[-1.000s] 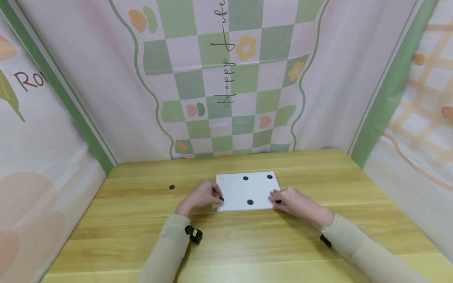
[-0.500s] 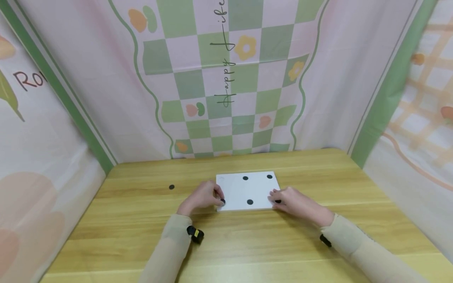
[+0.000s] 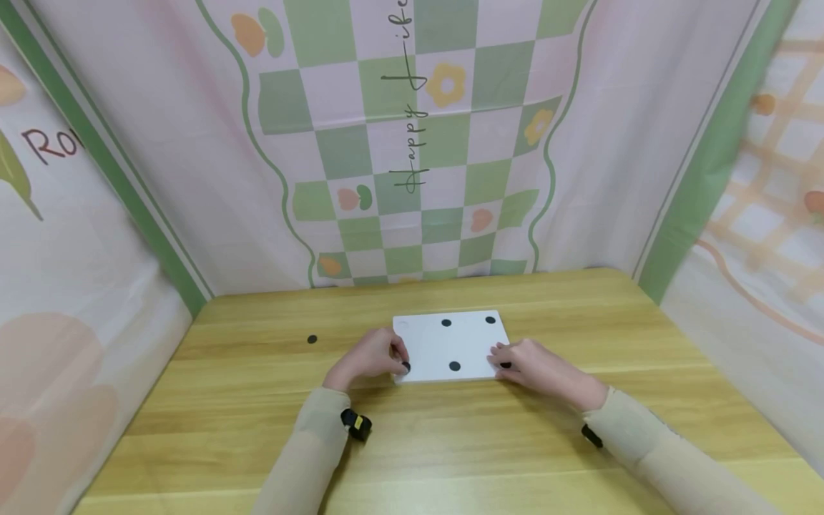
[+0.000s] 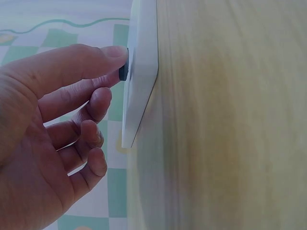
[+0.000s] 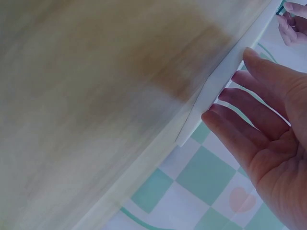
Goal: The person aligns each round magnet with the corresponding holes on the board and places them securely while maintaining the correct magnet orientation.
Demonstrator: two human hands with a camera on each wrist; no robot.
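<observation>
A thin white board (image 3: pixel 428 347) lies flat on the wooden table, with black discs on it. At its front left corner my left hand (image 3: pixel 373 353) pinches a small black disc (image 4: pixel 123 71) between thumb and index finger, the disc against the board's face. The other left fingers are loosely bent. My right hand (image 3: pixel 531 366) rests its fingertips on the front right corner, over another black disc (image 3: pixel 506 365). In the right wrist view, the right thumb and fingers (image 5: pixel 216 122) are spread along the board's edge. A pale ring mark (image 3: pixel 403 325) shows at the back left corner.
One loose black disc (image 3: pixel 312 339) lies on the table (image 3: pixel 257 400) left of the board. More discs sit on the board at back middle (image 3: pixel 446 322), back right (image 3: pixel 491 320) and front middle (image 3: pixel 454 366). Patterned cloth (image 3: pixel 380 236) hangs behind the table and at both sides.
My left hand has shifted slightly right, bringing the pinched disc down onto the board's front left corner. The right hand stays in place on the board.
</observation>
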